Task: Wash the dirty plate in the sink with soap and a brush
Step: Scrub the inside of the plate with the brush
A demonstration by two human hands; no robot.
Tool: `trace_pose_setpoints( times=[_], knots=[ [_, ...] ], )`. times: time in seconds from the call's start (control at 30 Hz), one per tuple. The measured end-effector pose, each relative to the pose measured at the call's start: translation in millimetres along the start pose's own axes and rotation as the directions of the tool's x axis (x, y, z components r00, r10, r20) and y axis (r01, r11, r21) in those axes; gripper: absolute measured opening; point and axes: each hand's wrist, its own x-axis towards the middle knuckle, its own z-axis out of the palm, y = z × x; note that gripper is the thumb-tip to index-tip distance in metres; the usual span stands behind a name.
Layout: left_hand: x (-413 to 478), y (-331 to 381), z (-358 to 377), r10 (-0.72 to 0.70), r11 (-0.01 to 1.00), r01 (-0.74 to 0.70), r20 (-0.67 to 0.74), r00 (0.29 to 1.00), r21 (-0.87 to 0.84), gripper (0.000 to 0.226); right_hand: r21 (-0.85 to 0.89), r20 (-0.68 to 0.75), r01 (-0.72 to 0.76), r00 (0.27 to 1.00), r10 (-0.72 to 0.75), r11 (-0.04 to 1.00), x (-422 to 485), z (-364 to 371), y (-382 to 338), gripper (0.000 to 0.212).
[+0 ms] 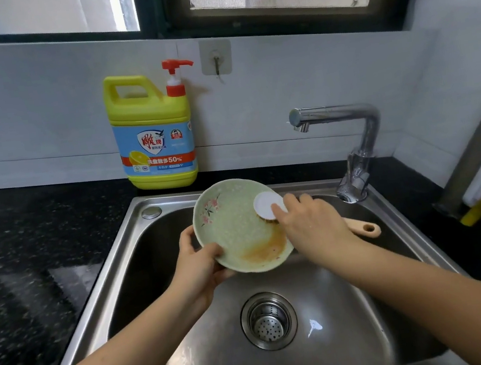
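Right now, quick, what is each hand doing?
Left hand: closed on the plate rim, holding it tilted over the sink.
Right hand: closed on the brush, its head on the plate.

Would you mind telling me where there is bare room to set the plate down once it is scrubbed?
The counter left of the sink is bare up to the soap bottle. The basin floor around the drain is bare too. The far right is crowded: faucet, both hands, brush and plate.

Left hand (199,260) and right hand (310,223) both closed in grips, forearms outstretched.
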Motion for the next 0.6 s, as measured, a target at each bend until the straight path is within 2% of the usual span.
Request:
trace_pose_setpoints(
  times=[0.03, 0.17, 0.4, 0.5, 0.6],
  knots=[
    [0, 1, 0, 0.003, 1.0, -0.003, -0.004, 1.0, -0.007, 0.049, 0.02, -0.01, 0.008, 1.0, -0.008, 1.0, -3, -2, -3, 0.031],
    [3, 1, -2, 0.015, 0.999, -0.016, -0.024, 1.0, -0.028, 0.05, 0.169, 0.114, 0.07, 0.989, -0.09, 0.983, -27, -23, -15, 0.034],
    [-1, 1, -3, -0.001, 0.999, 0.001, 0.004, 1.0, -0.043, 0.041, 0.437, 0.112, 0.126, 0.975, -0.193, 0.891, -28, -31, -22, 0.055],
    [0, 1, -4, -0.003, 1.0, 0.003, -0.014, 1.0, -0.031, 0.041, 0.379, 0.143, 0.144, 0.967, -0.212, 0.914, -28, -30, -7, 0.052],
    [1, 1, -3, 0.007, 1.0, -0.007, -0.025, 1.0, -0.009, 0.043, 0.261, 0.144, 0.111, 0.978, -0.153, 0.959, -27, -24, 11, 0.046]
  ],
)
